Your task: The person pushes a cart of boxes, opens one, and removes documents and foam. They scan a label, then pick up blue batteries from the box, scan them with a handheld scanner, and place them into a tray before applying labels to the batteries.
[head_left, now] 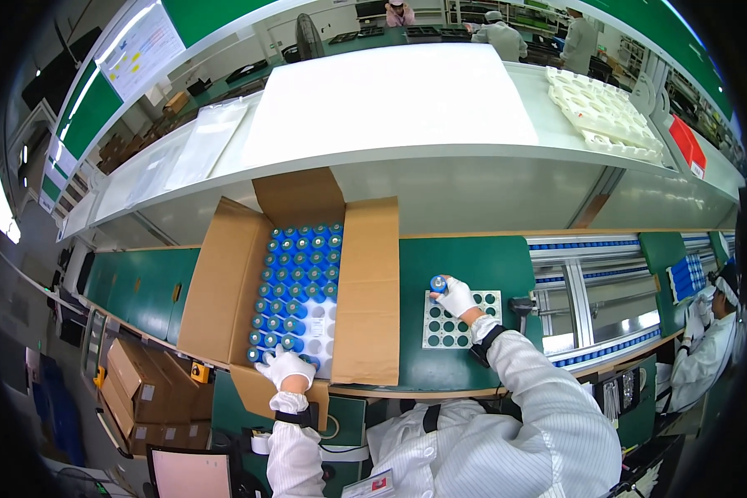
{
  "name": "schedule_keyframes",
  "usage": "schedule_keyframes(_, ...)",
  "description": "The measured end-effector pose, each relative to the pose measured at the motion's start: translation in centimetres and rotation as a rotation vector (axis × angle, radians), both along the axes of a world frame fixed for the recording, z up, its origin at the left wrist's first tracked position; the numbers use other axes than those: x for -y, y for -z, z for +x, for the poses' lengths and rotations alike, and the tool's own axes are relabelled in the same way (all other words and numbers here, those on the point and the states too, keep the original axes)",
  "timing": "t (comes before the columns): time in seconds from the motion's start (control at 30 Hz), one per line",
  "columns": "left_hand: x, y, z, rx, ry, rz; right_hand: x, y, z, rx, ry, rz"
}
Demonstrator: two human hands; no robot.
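Note:
My right hand [456, 297], in a white glove, is closed around a blue cylindrical battery cell [438, 285], held at the far left corner of a white plate with round holes [463, 340]. At the near end of an opened cardboard box [372, 290], my gloved left hand [286, 366] reaches in, fingers curled down on a blue battery cell in the nearest row. The palm partly hides that cell. Several more blue cells [296, 274] stand upright in rows in the box. A white holed layer [317, 328] shows at its near right part.
A white shelf [390, 100] spans above the bench, with cream plastic trays [606, 112] and a red box [686, 145]. Right of the plate stand a dark device [521, 307] and a metal-framed conveyor [585, 299]. A co-worker [705, 340] sits far right. Closed cartons [153, 390] stand lower left.

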State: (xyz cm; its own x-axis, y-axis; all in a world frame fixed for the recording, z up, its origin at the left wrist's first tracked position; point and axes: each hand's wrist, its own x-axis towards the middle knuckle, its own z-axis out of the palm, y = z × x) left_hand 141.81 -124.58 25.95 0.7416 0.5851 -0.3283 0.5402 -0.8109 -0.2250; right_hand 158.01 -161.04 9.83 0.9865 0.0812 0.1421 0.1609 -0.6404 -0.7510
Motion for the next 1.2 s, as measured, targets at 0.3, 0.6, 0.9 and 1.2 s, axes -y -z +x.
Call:
schedule_keyframes(0.3,-2.3,2.6,-1.8,0.453,0.053,-0.214,1.4,0.0,-2.4,0.078,0.032,-0.147)
schedule_keyframes(0.6,-4.1,1.3,-4.8,1.23,-0.391,-1.079,5.2,2.1,-11.7,-0.109,0.085,-0.74)
schedule_keyframes(0.9,0.9,-1.2,-8.9,1.456,-0.554,-2.013,3.2,-1.1,-11.2,0.095,0.104,-0.6)
schedule_keyframes(1.2,8.2,-0.2,-9.0,1.014,-0.874,-2.537,-9.2,-20.2,-16.1,0.32,-0.578,0.333)
